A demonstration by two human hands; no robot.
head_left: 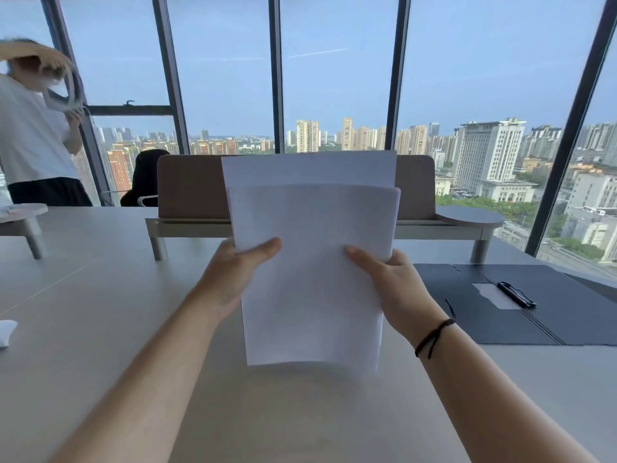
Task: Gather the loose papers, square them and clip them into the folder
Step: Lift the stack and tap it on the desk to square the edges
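White papers (pixel 312 262) gripped by both hands; dark folder (pixel 521 305) lies open, clip (pixel 516 294) inside.

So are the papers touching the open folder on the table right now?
Apart. The head view shows the papers held upright in both hands, with the right hand and bare table between them and the folder lying open.

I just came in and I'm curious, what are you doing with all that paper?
A person holds a stack of white papers upright above the grey table, left hand on one side and right hand on the other. The sheets are not yet even: one sticks up higher at the back. The dark folder lies open on the table to the right, its black clip waiting with no papers in it.
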